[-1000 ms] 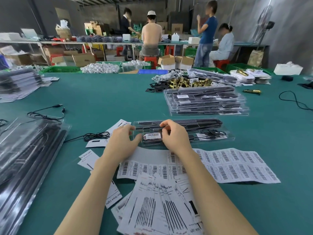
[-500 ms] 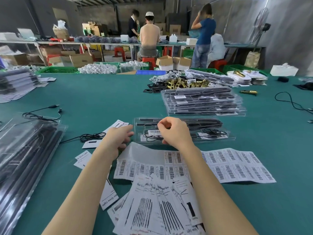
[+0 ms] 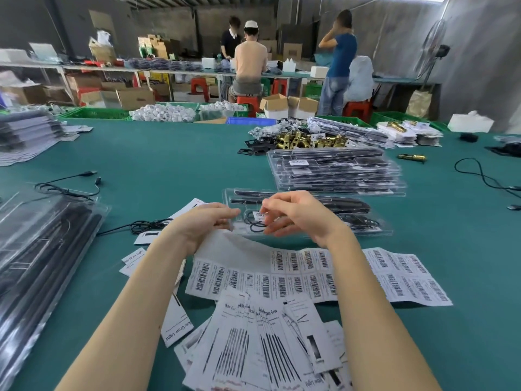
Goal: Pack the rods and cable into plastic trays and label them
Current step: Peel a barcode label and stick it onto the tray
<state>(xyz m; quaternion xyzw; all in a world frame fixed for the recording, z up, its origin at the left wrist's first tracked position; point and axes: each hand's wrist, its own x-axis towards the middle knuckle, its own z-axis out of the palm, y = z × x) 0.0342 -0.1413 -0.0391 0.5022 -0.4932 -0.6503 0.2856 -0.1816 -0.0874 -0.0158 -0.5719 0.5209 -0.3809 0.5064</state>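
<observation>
Packing workshop: long green table (image 3: 174,153), stacked trays (image 3: 335,176), cartons (image 3: 135,97), crates (image 3: 95,112).

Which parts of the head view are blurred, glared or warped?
Head view: both hands, left hand and right hand, show slight motion blur; soft glare streaks on the bagged rods at left; wide-angle distortion bends the table edges; barcode sheet stays sharp.

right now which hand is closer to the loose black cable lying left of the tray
Left. The left hand sits at the tray's left end, just right of the loose black cable. The right hand is farther right, over the tray's middle.
</observation>
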